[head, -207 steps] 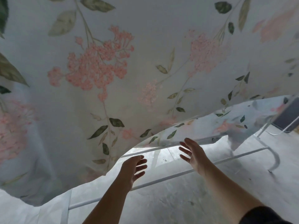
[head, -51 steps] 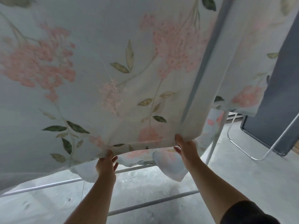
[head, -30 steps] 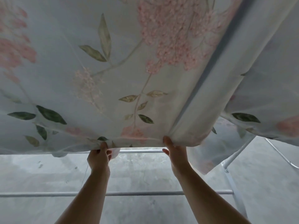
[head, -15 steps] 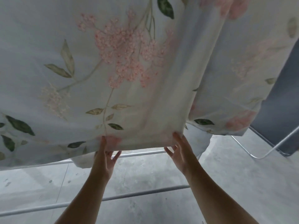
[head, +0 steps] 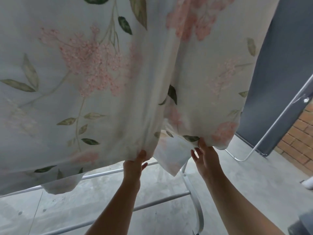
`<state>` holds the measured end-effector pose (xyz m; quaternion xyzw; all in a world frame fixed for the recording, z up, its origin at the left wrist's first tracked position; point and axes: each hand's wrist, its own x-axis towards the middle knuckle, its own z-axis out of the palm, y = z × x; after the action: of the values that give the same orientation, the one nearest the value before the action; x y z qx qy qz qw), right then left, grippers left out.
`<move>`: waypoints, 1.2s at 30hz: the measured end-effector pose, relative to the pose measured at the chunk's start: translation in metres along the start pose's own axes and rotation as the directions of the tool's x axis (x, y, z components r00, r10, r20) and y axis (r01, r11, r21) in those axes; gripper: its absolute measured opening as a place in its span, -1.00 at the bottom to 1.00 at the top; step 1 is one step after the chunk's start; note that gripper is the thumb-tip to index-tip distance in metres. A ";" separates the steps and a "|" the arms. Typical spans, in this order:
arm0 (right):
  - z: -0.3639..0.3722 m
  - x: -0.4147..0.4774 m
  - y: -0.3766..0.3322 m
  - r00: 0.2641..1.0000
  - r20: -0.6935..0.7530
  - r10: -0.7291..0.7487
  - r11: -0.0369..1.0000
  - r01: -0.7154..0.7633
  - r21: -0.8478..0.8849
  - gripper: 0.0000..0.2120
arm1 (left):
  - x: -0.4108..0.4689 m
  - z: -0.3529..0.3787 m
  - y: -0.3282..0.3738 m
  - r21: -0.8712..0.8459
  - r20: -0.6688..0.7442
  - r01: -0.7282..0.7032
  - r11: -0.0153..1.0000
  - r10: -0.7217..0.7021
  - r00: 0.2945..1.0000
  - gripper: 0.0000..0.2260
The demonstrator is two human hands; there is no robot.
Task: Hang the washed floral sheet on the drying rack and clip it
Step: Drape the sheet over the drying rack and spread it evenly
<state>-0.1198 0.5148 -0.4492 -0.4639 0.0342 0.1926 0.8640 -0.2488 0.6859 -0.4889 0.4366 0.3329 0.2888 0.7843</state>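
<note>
The floral sheet (head: 94,73), pale with pink blossoms and green leaves, hangs down and fills the upper view. A vertical fold runs through its middle. My left hand (head: 134,164) pinches the bottom hem at the foot of that fold. My right hand (head: 205,156) pinches the hem of the right-hand panel, thumb up against the cloth. Below the hem show the grey bars of the drying rack (head: 160,200) and one of its curved legs. The rack's top and any clips are hidden by the sheet.
Grey concrete floor (head: 67,206) lies below. A dark grey panel (head: 281,82) stands at the right with a metal frame (head: 271,128) in front of it. A brick wall (head: 298,141) is at the far right.
Both hands have shifted right along the hem. My left hand now pinches the fold where my right hand was; my right hand has moved on to the right-hand panel's hem.
</note>
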 end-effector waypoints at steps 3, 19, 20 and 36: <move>-0.016 0.000 0.007 1.000 0.000 -0.028 0.998 0.028 -0.056 -0.84 | 0.010 -0.013 0.004 0.096 -0.156 -0.071 0.993 0.085 0.984 -0.84; -0.070 -0.010 0.063 0.979 -0.174 0.106 0.961 -0.146 -0.234 -0.79 | 0.021 -0.074 -0.021 0.265 -0.347 0.015 0.964 0.081 0.934 -0.98; -0.072 -0.011 0.067 0.974 -0.200 0.108 0.954 -0.158 -0.256 -0.77 | 0.022 -0.077 -0.024 0.268 -0.371 0.031 0.963 0.074 0.926 -0.99; -0.096 -0.025 0.097 0.898 -0.431 0.087 0.933 -0.225 -0.280 -0.86 | 0.004 -0.086 -0.046 0.127 -0.489 0.323 0.938 -0.224 0.843 -0.85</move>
<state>-0.1664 0.4770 -0.5742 -0.6247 0.2209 0.1629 0.7310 -0.3054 0.7102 -0.5642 0.3801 0.5990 0.2340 0.6648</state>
